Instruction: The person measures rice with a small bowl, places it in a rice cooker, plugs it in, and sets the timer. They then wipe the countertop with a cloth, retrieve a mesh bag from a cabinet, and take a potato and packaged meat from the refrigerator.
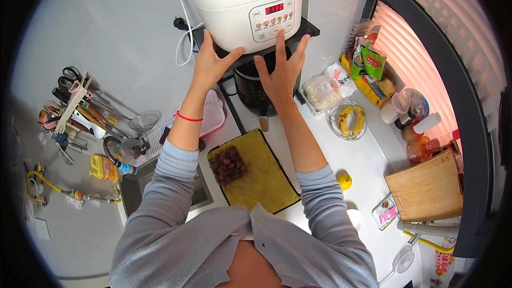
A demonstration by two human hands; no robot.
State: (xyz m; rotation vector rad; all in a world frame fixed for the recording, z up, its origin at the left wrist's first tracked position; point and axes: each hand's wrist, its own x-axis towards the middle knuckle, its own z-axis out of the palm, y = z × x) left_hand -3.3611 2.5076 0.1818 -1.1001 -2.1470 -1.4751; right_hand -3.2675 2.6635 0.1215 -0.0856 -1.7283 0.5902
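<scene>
A white Supor rice cooker [224, 12] stands on a black shelf [308, 28] at the top, its lid down and its red display lit. My left hand [214, 62] rests against the cooker's lower left side with fingers spread, holding nothing. One finger of my right hand [282, 72] is at the buttons of the control panel [272, 20]; the other fingers are spread below and beside it. Beneath the shelf, partly behind my right hand, is a dark appliance with a handle [252, 92]. A bunch of red grapes [228, 166] lies on a yellow-green mat [260, 180] on the white counter.
A wire bowl with bananas [352, 122], a bagged white food [322, 92] and a yellow citrus fruit [344, 181] sit at right, near a wooden cutting board [426, 188]. A sink [202, 188], a pink basket [212, 114] and a utensil rack [74, 104] are at left.
</scene>
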